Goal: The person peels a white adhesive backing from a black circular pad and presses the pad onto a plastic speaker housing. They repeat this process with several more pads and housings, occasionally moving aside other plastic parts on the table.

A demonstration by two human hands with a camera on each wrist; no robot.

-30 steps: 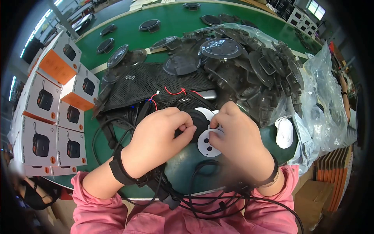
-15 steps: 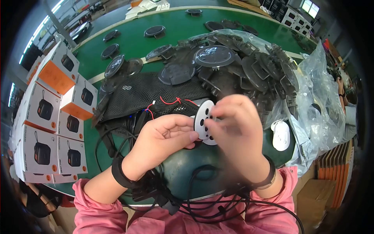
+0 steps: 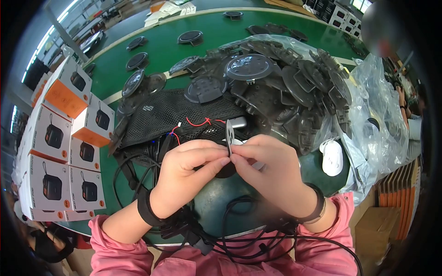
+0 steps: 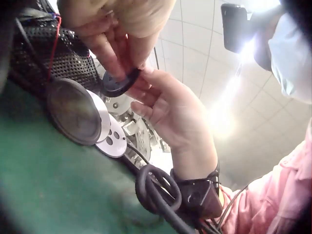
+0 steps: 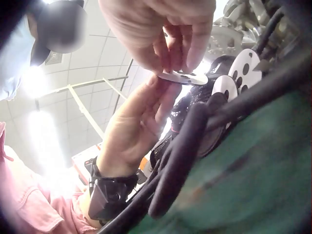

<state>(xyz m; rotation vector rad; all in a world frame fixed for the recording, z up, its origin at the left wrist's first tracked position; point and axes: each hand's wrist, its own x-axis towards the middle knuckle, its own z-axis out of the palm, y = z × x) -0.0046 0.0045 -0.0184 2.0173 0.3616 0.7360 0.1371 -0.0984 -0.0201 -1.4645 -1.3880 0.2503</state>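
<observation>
Between both hands stands a thin round disc (image 3: 230, 132), turned nearly edge-on in the head view. Its face toward the right hand is white with dark holes, as the right wrist view shows on the disc (image 5: 187, 78); the other face is dark. My left hand (image 3: 191, 161) pinches the lower edge between thumb and fingers. From the other side, my right hand (image 3: 269, 158) pinches at the same edge with thumb and fingertips. Below them on the table lie a dark round pad (image 4: 73, 112) and a white disc with holes (image 4: 115, 140).
Black mesh fabric (image 3: 170, 115) with red wires lies just beyond the hands. Behind it rises a heap of dark plastic covers (image 3: 271, 87). White pieces (image 3: 332, 158) and clear plastic bags (image 3: 377, 119) are at right, product boxes (image 3: 50, 138) at left. Black cables (image 3: 230, 239) cross the front edge.
Both hands were low over the discs on the table. One disc has been lifted and turned from showing its white face to edge-on, and the right fingertips have closed in on it.
</observation>
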